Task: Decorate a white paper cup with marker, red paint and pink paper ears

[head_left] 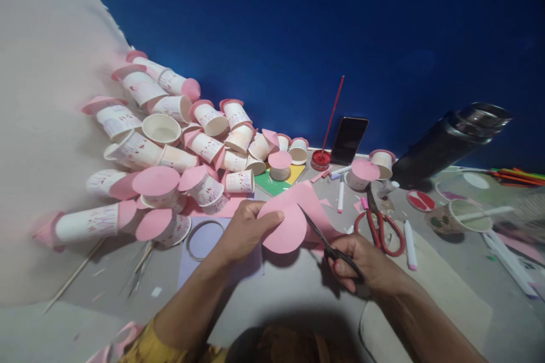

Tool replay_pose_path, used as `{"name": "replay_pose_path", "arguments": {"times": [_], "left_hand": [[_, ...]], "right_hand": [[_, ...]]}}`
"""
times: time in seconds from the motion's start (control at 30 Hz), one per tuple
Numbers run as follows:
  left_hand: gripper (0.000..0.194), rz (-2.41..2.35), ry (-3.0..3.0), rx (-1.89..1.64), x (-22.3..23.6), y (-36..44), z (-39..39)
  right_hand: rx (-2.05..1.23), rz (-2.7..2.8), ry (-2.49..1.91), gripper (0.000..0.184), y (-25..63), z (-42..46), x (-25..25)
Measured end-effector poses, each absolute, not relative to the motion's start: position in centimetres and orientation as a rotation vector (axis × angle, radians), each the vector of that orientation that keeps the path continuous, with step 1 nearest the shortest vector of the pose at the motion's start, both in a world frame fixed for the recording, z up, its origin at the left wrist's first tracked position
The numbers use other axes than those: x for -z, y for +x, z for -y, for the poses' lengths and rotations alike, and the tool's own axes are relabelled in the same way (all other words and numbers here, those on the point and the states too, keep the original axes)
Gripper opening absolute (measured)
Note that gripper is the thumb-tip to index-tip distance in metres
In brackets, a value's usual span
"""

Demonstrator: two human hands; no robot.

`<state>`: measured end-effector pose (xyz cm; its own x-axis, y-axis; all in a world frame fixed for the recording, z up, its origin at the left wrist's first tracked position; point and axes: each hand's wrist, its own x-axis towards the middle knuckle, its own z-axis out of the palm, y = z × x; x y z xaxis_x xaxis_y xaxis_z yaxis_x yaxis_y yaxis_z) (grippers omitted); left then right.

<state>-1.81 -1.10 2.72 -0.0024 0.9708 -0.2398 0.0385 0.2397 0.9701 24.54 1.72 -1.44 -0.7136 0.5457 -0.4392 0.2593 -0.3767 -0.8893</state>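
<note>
My left hand [251,227] pinches a sheet of pink paper [284,227], thumb on top and the other fingers beneath. The paper has a rounded, disc-like part toward me and a pointed piece trailing off to the right. In my right hand [357,264] is a pair of black-handled scissors [317,229], fingers in the loops. Its blades lie against the paper at the edge of the rounded part. Under my left forearm lie a lilac sheet [247,264] and a roll of tape [205,240].
Paper cups with pink paper tops [157,181] are heaped on the left. Red-handled scissors [380,227], a marker [410,245] and a dark flask [447,142] stand or lie to the right. A phone [349,139] leans against the blue wall, beside a red stick in a pot [320,160].
</note>
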Motion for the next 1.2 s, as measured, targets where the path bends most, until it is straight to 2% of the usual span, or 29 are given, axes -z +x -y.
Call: {"name": "replay_pose_path", "arguments": {"times": [0.27,0.5,0.83,1.2], "left_hand": [[0.045,-1.335,1.093,-0.978,-2.60,-1.90,1.01],[0.046,-1.292,1.092,-0.973,-2.36,-2.23,1.17],[0.045,-1.278,1.090,-0.970,-2.43,-2.35,1.15],[0.042,-1.308,1.103,-0.943,-2.61,-2.36,1.15]], "right_hand": [[-2.224,1.639,-1.099,0.038,24.48,-1.63,1.17],[-2.245,1.626,-1.128,0.037,24.57,-1.60,1.03],[-2.230,1.654,-1.052,0.046,24.74,-1.77,1.18],[-2.233,1.683,-1.094,0.048,25.02,-1.71,1.37]]}}
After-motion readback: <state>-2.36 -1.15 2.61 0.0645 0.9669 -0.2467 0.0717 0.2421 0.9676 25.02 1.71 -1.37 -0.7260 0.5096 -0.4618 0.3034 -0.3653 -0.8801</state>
